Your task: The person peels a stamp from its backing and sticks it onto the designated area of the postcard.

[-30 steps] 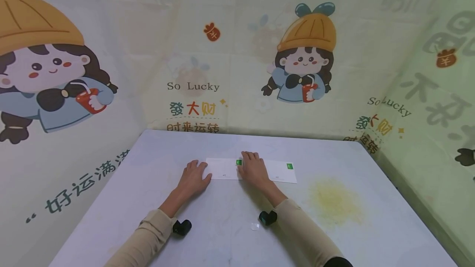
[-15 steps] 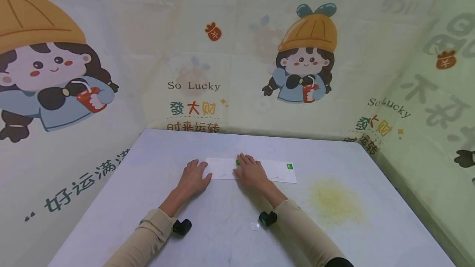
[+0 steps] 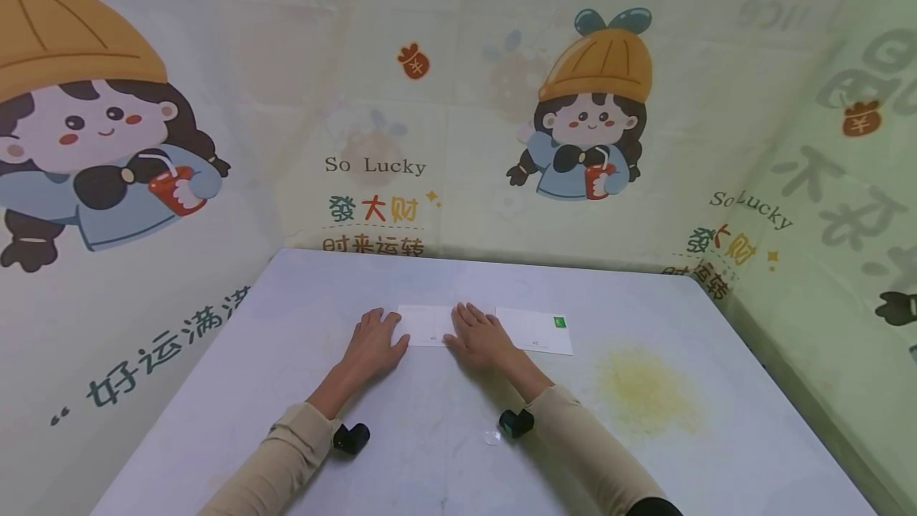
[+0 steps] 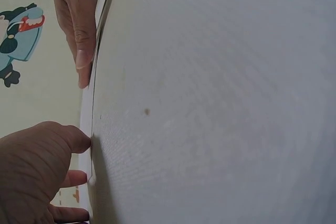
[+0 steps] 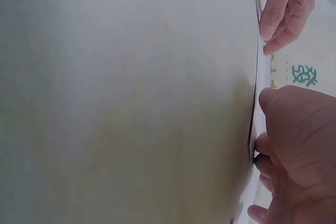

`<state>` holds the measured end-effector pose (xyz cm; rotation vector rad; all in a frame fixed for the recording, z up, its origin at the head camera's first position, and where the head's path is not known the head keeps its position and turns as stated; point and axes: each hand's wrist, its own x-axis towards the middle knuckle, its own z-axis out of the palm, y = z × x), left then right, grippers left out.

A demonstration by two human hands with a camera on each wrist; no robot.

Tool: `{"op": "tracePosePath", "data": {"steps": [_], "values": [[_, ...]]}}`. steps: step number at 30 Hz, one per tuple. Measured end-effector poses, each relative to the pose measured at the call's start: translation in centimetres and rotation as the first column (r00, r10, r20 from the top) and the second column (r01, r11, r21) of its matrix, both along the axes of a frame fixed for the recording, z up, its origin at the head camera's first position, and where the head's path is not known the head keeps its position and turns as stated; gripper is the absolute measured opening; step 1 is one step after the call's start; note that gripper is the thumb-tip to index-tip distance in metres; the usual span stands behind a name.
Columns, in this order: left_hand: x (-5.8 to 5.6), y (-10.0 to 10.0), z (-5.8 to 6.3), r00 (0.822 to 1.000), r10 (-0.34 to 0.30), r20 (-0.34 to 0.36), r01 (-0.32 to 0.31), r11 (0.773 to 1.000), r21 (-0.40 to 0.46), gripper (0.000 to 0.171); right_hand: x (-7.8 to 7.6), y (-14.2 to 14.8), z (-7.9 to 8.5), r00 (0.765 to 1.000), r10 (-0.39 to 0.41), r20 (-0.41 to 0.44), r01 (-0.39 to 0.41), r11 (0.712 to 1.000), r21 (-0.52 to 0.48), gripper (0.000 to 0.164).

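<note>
Two white envelopes lie side by side toward the far part of the table. My left hand (image 3: 374, 345) rests at the left end of the left envelope (image 3: 424, 326), its thumb and fingertips at the edge. Over that envelope's right end my right hand (image 3: 483, 341) lies flat with fingers extended, hiding the upper right corner. The right envelope (image 3: 530, 328) carries a green stamp (image 3: 559, 322) at its upper right; its left side is partly behind my right hand. In the left wrist view, the thumb and fingers of the left hand (image 4: 39, 163) meet the envelope's edge.
A white table (image 3: 401, 452) spreads around the envelopes, with a yellowish stain (image 3: 650, 388) to the right. A small clear scrap (image 3: 492, 438) lies near the right wrist camera (image 3: 517, 423). Printed cloth (image 3: 458, 126) hangs behind the table.
My right hand has slid a little left across the left envelope, so its green stamp is now covered and more of the right envelope shows. The left hand has stayed in place.
</note>
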<state>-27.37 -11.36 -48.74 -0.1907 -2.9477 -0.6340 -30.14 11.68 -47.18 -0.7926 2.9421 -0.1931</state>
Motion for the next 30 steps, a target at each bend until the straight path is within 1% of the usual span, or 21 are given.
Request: {"op": "tracePosePath", "data": {"steps": [7, 15, 21, 26, 30], "values": [[-0.18, 0.02, -0.09, 1.000, 0.005, 0.006, -0.005, 1.000, -0.010, 0.052, 0.04, -0.22, 0.24, 1.000, -0.023, 0.021, 0.022, 0.999, 0.024, 0.069], [-0.17, -0.06, -0.07, 1.000, 0.007, 0.003, -0.007, 1.000, -0.013, 0.051, -0.26, -0.27, 0.12, 0.998, -0.043, 0.046, 0.043, 0.999, -0.002, 0.068], [-0.10, -0.02, -0.11, 1.000, 0.006, 0.007, -0.006, 1.000, -0.003, 0.051, -0.21, -0.15, 0.29, 0.997, -0.043, 0.067, 0.044, 0.999, -0.017, 0.068], [-0.27, -0.03, -0.12, 1.000, 0.009, 0.013, -0.009, 1.000, -0.008, 0.051, -0.25, -0.09, 0.49, 0.996, -0.041, 0.077, 0.042, 0.999, -0.011, 0.069], [-0.31, 0.02, -0.10, 1.000, 0.011, 0.021, -0.011, 1.000, -0.003, 0.051, -0.34, 0.00, 0.51, 0.996, -0.034, 0.083, 0.036, 0.999, -0.025, 0.069]]}}
